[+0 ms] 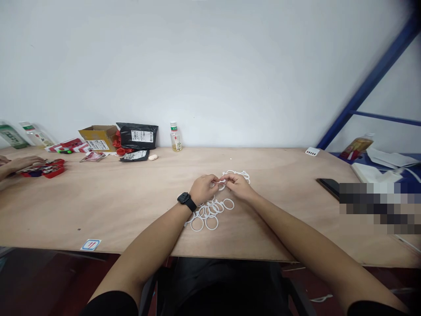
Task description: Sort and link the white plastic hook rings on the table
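Note:
Over the middle of the table [283,228], both my hands are closed at the fingertips on one white plastic curtain ring [222,187]. My left hand [203,188], with a black watch on its wrist, pinches it from the left. From the right, my right hand [240,186] grips the same ring; the fingers partly cover it. Several more white rings [212,223] with small eyelets lie in a loose cluster in front of my left wrist, some overlapping. Just beyond my right hand is another group of white rings [244,174], partly hidden by it.
A drink bottle [176,138], a black parcel bag [140,135] and an open cardboard box [98,137] stand along the wall. At far left, another person's hand [28,163] is over a red case [54,169]. A phone [329,188] lies right; a number card [91,245] marks the front edge.

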A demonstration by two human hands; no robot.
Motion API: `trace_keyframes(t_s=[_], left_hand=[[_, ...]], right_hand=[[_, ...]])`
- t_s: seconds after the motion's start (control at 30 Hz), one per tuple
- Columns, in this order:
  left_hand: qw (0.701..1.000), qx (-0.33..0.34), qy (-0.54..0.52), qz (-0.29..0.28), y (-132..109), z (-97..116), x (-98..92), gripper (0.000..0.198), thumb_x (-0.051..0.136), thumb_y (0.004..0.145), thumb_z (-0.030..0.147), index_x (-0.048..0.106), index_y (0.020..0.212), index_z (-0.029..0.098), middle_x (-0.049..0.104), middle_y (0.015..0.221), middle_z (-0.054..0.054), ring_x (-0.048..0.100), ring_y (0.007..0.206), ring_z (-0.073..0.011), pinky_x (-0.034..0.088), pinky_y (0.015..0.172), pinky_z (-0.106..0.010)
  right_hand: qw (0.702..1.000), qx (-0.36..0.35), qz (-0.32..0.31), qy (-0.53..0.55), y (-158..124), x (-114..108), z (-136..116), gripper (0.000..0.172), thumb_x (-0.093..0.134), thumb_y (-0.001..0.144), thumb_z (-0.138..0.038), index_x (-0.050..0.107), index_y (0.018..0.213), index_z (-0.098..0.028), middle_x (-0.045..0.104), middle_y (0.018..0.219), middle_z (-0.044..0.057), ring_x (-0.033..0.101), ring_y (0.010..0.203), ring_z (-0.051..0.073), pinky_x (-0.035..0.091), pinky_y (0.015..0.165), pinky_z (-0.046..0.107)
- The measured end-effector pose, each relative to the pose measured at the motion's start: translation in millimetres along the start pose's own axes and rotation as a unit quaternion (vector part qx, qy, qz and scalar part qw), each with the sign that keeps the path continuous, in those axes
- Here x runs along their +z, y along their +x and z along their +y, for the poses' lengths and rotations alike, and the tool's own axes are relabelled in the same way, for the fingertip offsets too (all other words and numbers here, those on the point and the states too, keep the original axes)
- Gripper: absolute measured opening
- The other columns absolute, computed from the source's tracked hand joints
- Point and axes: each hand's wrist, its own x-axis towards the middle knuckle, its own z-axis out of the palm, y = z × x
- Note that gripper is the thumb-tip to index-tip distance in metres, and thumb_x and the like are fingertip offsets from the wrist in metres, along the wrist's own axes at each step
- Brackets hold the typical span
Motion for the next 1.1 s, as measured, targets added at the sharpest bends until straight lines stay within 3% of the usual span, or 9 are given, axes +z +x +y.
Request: trace_keyframes(t_s=[0.2,0.33,0.43,0.57,0.67,0.73,0.8,0.93,1.1], left_hand=[[0.999,-0.001,-0.047,-0.018,-2,9,2.0,0.011,0.061,0.082,0.025,0.064,0.091,0.020,0.071,0.086,-0.001,0.066,0.077,-0.0150,0.049,0.071,-0.025],[0.992,-0.022,-0.122,0.006,0,0,8.1,0.018,0.064,0.081,0.025,0.063,0.097,0.019,0.072,0.084,-0.001,0.067,0.079,-0.0142,0.051,0.076,-0.025],[0.981,-0.062,-0.182,0.026,2,-15,13.6,0.022,0.064,0.081,0.022,0.063,0.103,0.017,0.074,0.084,-0.002,0.067,0.079,-0.0138,0.052,0.079,-0.027],[0.958,-0.113,-0.259,0.044,5,-26,17.9,0.027,0.059,0.087,0.027,0.061,0.111,0.014,0.074,0.087,-0.006,0.069,0.077,-0.0148,0.055,0.069,-0.027],[0.958,-0.108,-0.259,0.058,4,-22,17.5,0.028,0.055,0.090,0.032,0.061,0.112,0.015,0.074,0.092,-0.007,0.070,0.077,-0.0152,0.056,0.064,-0.026],[0.965,-0.092,-0.234,0.069,3,-18,15.4,0.025,0.053,0.091,0.032,0.062,0.109,0.016,0.073,0.095,-0.007,0.070,0.078,-0.0146,0.057,0.065,-0.026],[0.975,-0.066,-0.197,0.080,1,-12,11.9,0.021,0.051,0.093,0.029,0.064,0.106,0.018,0.072,0.098,-0.006,0.069,0.080,-0.0140,0.057,0.071,-0.027],[0.986,0.010,-0.128,0.109,-1,-2,2.8,0.020,0.047,0.094,0.021,0.065,0.101,0.018,0.069,0.100,-0.007,0.066,0.085,-0.0139,0.054,0.084,-0.030],[0.991,0.041,-0.097,0.079,-1,4,-1.1,0.017,0.050,0.093,0.022,0.065,0.101,0.019,0.067,0.099,-0.007,0.063,0.094,-0.0162,0.052,0.085,-0.030]], right_hand=[[0.998,-0.026,0.039,-0.035,0,-2,-3,0.026,0.045,0.069,-0.017,0.071,0.075,-0.018,0.070,0.075,0.002,0.064,0.072,0.017,0.049,0.067,0.028],[0.994,-0.054,0.062,-0.079,-1,-4,-3,0.034,0.047,0.072,-0.015,0.072,0.094,-0.019,0.073,0.090,0.004,0.067,0.083,0.019,0.051,0.077,0.031],[0.989,-0.035,0.111,-0.092,-1,-11,2,0.037,0.047,0.078,-0.019,0.069,0.107,-0.019,0.073,0.095,0.006,0.067,0.083,0.020,0.052,0.077,0.032],[0.974,-0.016,0.166,-0.154,4,-29,10,0.040,0.048,0.077,-0.018,0.068,0.112,-0.018,0.071,0.103,0.007,0.064,0.075,0.018,0.051,0.074,0.032],[0.960,-0.023,0.191,-0.202,6,-36,10,0.037,0.052,0.075,-0.019,0.069,0.109,-0.019,0.067,0.114,0.010,0.062,0.075,0.018,0.051,0.074,0.033],[0.970,-0.023,0.162,-0.180,4,-30,5,0.030,0.055,0.079,-0.025,0.070,0.104,-0.019,0.069,0.104,0.009,0.062,0.073,0.018,0.050,0.071,0.033],[0.987,-0.023,0.092,-0.133,1,-19,-2,0.026,0.056,0.083,-0.033,0.071,0.099,-0.019,0.072,0.091,0.006,0.063,0.074,0.018,0.050,0.070,0.031],[0.996,-0.046,-0.029,-0.076,-4,3,-13,0.024,0.056,0.084,-0.035,0.072,0.093,-0.019,0.073,0.089,0.004,0.063,0.077,0.018,0.049,0.072,0.030],[0.999,-0.022,-0.007,0.023,-5,4,-15,0.025,0.057,0.083,-0.037,0.071,0.089,-0.017,0.069,0.075,0.003,0.063,0.073,0.017,0.048,0.065,0.028]])
